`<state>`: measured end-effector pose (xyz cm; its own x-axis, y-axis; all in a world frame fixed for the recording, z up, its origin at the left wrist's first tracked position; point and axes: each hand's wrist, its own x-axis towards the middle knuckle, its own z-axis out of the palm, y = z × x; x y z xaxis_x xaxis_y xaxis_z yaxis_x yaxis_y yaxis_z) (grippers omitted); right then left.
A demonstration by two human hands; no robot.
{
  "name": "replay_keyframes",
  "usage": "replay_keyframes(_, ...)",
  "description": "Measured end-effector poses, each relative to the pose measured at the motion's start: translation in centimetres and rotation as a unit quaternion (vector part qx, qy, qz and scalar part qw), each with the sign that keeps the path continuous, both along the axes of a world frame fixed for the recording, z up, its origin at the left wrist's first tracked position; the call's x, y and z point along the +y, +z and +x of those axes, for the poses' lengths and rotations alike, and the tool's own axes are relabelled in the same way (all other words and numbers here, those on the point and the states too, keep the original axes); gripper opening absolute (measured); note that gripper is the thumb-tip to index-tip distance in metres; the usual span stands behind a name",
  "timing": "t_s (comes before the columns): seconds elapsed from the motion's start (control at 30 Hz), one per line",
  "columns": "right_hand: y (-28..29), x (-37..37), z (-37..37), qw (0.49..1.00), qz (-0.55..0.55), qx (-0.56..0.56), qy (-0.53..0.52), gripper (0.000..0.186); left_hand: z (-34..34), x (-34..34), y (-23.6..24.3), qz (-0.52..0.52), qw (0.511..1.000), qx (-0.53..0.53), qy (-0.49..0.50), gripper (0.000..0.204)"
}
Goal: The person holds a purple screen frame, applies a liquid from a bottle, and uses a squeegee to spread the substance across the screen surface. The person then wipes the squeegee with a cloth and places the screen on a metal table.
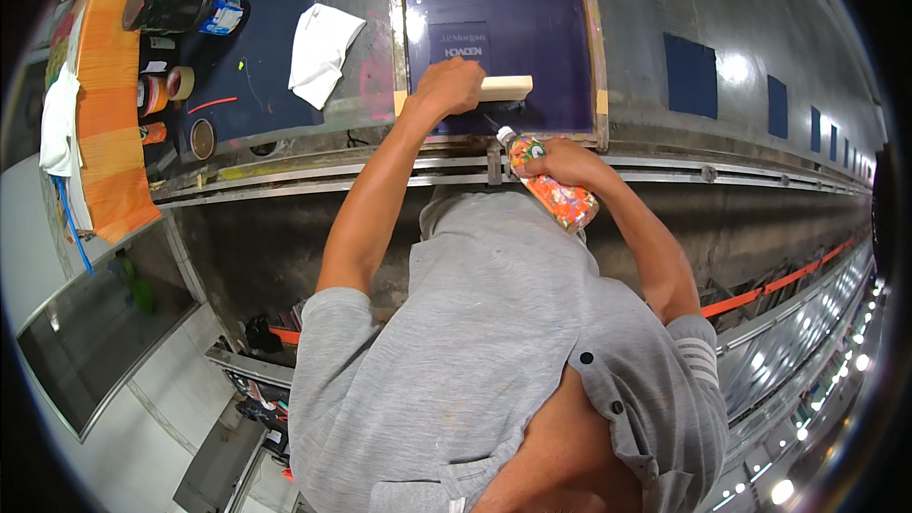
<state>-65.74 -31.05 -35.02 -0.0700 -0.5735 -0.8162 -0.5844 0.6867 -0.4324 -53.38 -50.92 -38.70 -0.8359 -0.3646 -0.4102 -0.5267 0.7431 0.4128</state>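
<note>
Left hand point(454, 87): fingers curled around a pale bar point(506, 88).
Pale bar: juts rightward from the left hand, over the purple framed screen point(546, 9).
Right hand point(568, 165): wrapped around a multicoloured bottle point(562, 199).
Bottle: tilted, its white nozzle beyond the right hand, near the pale bar.
White cloth point(323, 52): left of the left hand, on the worktop point(356, 0).
</note>
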Motion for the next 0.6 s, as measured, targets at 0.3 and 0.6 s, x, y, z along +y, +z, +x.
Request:
replay_keyframes(0.3,2.1,8.8,-3.0,0.981,-0.033,-0.114,-0.153,0.068,4.3,6.3,-1.5,-0.089,0.973,0.213,0.025,0.024)
replay_keyframes(0.6,1.3,16.8,-5.4,0.914,-0.175,-0.149,-0.333,0.051,7.9,11.6,-1.9,-0.154,0.959,0.238,0.012,0.042)
